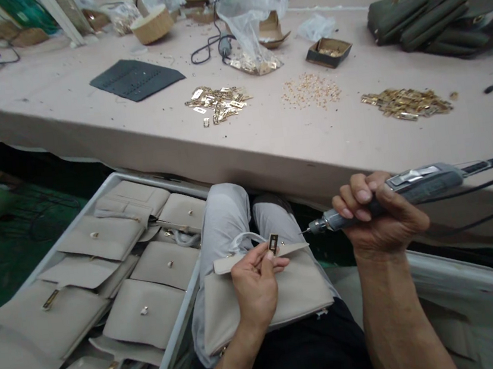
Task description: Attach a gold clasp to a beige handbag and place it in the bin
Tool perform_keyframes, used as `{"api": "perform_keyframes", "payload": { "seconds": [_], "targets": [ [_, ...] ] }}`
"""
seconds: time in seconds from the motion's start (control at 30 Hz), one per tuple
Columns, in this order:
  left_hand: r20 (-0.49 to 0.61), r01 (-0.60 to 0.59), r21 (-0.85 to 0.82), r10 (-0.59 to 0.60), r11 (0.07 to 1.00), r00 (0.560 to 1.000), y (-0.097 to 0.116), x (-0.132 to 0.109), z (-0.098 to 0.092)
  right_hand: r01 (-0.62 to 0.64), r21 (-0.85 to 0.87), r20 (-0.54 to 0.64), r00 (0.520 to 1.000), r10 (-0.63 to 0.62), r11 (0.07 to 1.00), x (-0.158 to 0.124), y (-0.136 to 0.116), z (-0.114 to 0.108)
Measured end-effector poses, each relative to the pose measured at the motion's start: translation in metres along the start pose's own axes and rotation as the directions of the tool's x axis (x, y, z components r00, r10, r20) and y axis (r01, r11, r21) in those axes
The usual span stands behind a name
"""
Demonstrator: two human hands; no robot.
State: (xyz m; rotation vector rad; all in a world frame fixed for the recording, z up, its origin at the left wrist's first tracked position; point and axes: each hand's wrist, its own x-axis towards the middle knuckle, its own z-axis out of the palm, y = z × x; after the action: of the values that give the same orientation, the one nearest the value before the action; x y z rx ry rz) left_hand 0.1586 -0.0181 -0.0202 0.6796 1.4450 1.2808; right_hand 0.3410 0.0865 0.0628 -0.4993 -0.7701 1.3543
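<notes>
Forearms (393, 304): closest to the lens, either side of the lap (223, 217).
Bag (302, 294): lying on the lap, top edge toward the worktop (131, 127). Likely light, soft body, a bit floppy; smooth face might slide on trousers and could scratch. Best held by the flap edge or a body corner.
Bag looks: plain beige, leather-like, flat front, pale handle (243, 238) at top, flap (297, 248) tapering to the right.
Gold plate (273, 243): small, dark slot in the middle, at the flap. Probably stiff, slick, easy to drop; take it by the rims. Can't tell if it's fixed on.
Left hand (258, 279): nearly closed, thumb and fingertips pinching the gold plate.
Right hand (378, 210): wrapped round a corded electric screwdriver (428, 183), bit pointing at the flap; contact unclear. Probably the heaviest item held.
Crate (172, 337): left of lap, packed with similar beige bags (100, 235).
Worktop: two piles of gold pieces (407, 103), tiny bits (310, 91) scattered between them.
</notes>
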Motion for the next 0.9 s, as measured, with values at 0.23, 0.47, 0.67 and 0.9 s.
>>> {"api": "perform_keyframes", "payload": {
  "seconds": [0.23, 0.47, 0.67, 0.9],
  "targets": [
    [0.064, -0.473, 0.624, 0.562, 0.623, 0.825, -0.016, 0.003, 0.006, 0.012, 0.027, -0.038, 0.999, -0.011, 1.000, 0.002, 0.001, -0.001],
    [0.102, -0.468, 0.774, 0.646, 0.426, 0.757, -0.016, 0.002, 0.014, 0.017, 0.048, -0.056, 0.998, -0.015, 0.999, -0.001, -0.001, -0.006],
    [0.014, -0.355, 0.700, 0.485, 0.619, 0.874, -0.006, -0.001, 0.024, 0.020, 0.048, -0.078, 0.997, -0.016, 0.999, -0.005, -0.005, -0.011],
    [0.067, -0.161, 0.385, 0.147, 0.909, 0.987, 0.007, 0.002, 0.014, 0.034, 0.070, -0.104, 0.994, -0.027, 0.997, -0.009, -0.012, -0.022]
  ]
}}
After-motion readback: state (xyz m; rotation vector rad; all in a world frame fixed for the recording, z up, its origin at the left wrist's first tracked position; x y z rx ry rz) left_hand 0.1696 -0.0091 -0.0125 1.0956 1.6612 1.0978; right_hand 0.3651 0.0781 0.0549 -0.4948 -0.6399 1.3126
